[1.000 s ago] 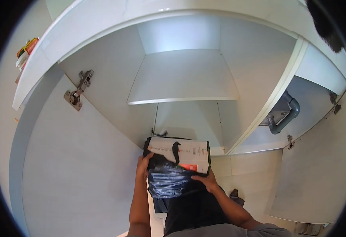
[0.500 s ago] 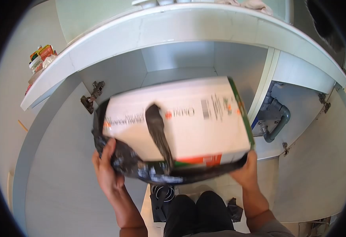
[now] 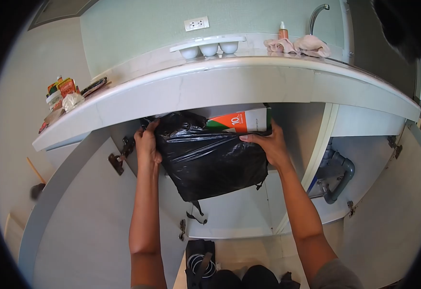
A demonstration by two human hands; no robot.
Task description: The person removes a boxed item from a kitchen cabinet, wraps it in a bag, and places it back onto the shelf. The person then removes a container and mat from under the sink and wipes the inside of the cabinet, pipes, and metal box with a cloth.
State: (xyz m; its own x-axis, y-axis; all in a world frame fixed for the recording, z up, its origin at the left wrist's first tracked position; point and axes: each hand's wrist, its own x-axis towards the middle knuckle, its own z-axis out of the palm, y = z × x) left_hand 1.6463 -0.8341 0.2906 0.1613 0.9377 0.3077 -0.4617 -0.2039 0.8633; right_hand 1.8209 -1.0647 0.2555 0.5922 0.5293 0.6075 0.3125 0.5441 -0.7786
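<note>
A box (image 3: 256, 119) in white, green and orange, with a "10" printed on it, sits partly inside a black plastic bag (image 3: 210, 164). Both are at the mouth of an open cabinet (image 3: 229, 212) under the counter. My left hand (image 3: 147, 142) grips the bag's left upper side. On the right edge, my right hand (image 3: 270, 144) has its thumb across the front of the bagged box, its other fingers partly hidden behind. The bag's front hangs over the box's lower part, and a torn strip dangles beneath.
Open cabinet doors (image 3: 76, 212) flank both sides, with a hinge (image 3: 116, 161) near my left hand. A grey drain pipe (image 3: 343, 176) is in the right compartment. Above runs the countertop edge (image 3: 229, 79), bearing a white tray with cups (image 3: 208, 45) and pink cloths (image 3: 311, 45).
Both hands have carried the bagged box forward into the cabinet opening, below the countertop. It has tipped so the bag's black side faces me. My view has lifted, showing more countertop.
</note>
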